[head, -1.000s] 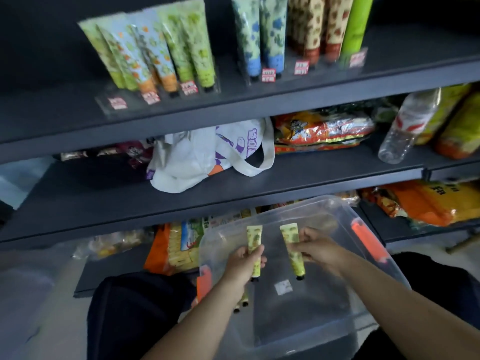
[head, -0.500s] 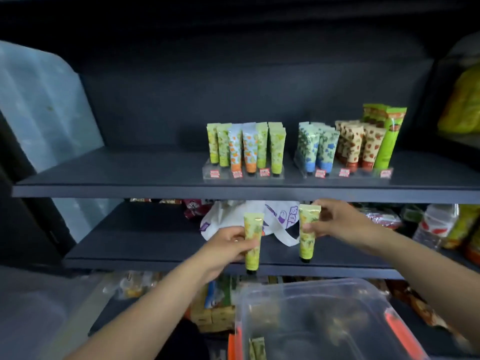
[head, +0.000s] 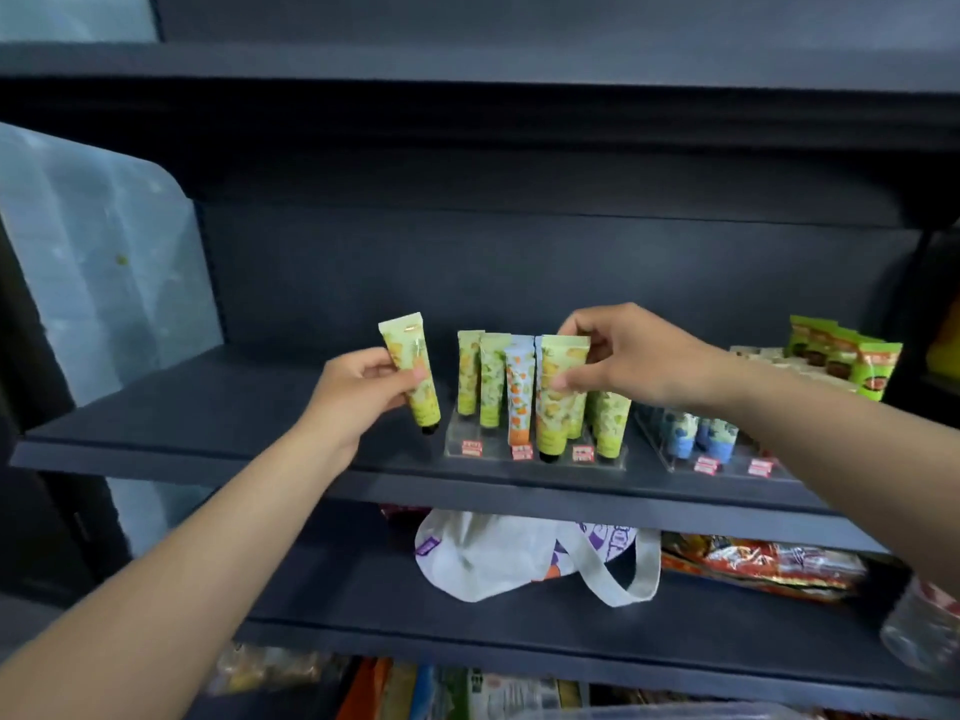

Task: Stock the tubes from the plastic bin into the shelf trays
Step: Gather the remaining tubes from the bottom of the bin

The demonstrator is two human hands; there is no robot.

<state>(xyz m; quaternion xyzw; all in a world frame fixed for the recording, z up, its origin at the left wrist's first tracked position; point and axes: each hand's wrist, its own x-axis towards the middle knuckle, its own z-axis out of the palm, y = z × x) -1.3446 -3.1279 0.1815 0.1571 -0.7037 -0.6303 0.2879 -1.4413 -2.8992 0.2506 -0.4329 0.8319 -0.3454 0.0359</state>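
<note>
- Left hand: fingers clamped on one yellow-green tube, cap down, tilted, just left of the clear tray.
- The clear tray on the dark shelf holds about five standing tubes.
- Right hand: fingers pinch a second yellow-green tube over the tray's front, cap down.
- Right of the tray, a second tray holds blue-capped tubes; count unclear.

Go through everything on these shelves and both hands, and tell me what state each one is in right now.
Left hand: grips a yellow-green tube, tilted, cap down, beside the tray.
Right hand: pinches a second tube, upright, cap at the clear tray.
Tubes in the tray: standing cap down.
Blue tubes: standing in the next tray.
White tote bag: slumped on the lower shelf.
Snack packets: lying flat.
</note>
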